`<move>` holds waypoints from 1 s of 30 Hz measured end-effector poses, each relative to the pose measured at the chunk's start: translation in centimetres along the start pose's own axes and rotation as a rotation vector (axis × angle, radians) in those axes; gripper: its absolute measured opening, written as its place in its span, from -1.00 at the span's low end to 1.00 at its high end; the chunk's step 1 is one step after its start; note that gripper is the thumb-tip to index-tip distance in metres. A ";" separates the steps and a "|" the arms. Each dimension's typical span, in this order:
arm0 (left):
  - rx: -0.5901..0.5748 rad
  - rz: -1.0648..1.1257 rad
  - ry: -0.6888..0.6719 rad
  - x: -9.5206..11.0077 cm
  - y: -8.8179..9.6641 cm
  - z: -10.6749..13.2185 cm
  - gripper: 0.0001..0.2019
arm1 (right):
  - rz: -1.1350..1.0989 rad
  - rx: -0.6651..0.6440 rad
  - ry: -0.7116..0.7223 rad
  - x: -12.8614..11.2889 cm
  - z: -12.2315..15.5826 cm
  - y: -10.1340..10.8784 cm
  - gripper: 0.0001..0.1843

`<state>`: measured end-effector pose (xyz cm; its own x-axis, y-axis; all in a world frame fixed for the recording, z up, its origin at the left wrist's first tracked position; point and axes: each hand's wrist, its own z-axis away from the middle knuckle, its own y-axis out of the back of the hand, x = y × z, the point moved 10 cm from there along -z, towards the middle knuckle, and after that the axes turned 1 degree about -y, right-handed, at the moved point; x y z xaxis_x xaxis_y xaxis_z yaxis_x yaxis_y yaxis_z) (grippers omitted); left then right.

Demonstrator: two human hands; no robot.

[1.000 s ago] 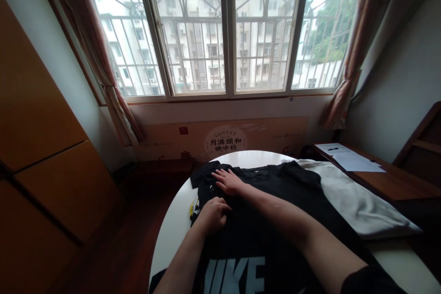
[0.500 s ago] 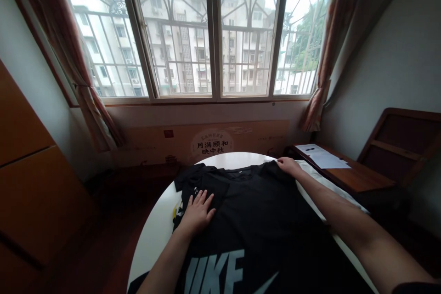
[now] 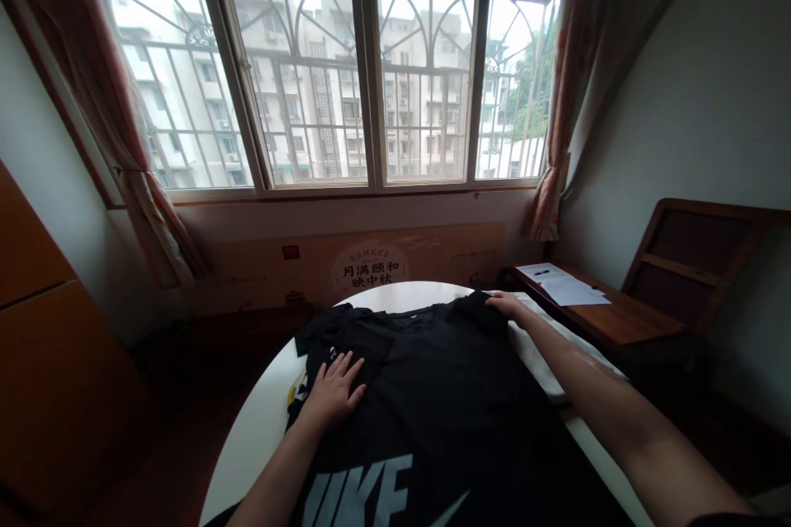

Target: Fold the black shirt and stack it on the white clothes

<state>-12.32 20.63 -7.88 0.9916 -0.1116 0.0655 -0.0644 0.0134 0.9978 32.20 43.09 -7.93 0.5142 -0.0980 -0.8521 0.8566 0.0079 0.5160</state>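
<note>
Head view: the left hand [image 3: 330, 391] lies flat, fingers spread, pressing the near-left part of the black cotton T-shirt with white lettering [image 3: 445, 379]. The shirt is spread front-up across the round white table [image 3: 259, 436]. The right hand [image 3: 507, 305] reaches the shirt's far right shoulder, touching it; whether it pinches the fabric, I cannot tell.

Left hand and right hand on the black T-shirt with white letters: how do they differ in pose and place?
The left hand lies flat with fingers spread by the left sleeve; the right hand reaches farther, to the far right shoulder. The left hand is plainly open; whether the right hand grips is unclear. Both touch the black T-shirt with white letters.
</note>
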 end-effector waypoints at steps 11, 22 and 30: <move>0.012 -0.001 0.006 -0.3 0.0 -0.3 -0.38 | -0.190 0.204 -0.121 4.0 2.8 5.5 -0.81; 0.121 -0.046 -0.006 -0.6 0.1 -0.8 -0.41 | -0.183 0.230 0.050 4.4 5.2 6.9 -0.19; 0.262 -0.023 -0.111 5.9 2.9 -1.9 -0.47 | -0.073 0.153 0.407 0.1 6.6 6.5 -0.33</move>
<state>-6.49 21.94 -4.57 0.9757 -0.2171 0.0290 -0.0835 -0.2462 0.9656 37.57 36.57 -4.07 0.4538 0.3075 -0.8364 0.8909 -0.1348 0.4338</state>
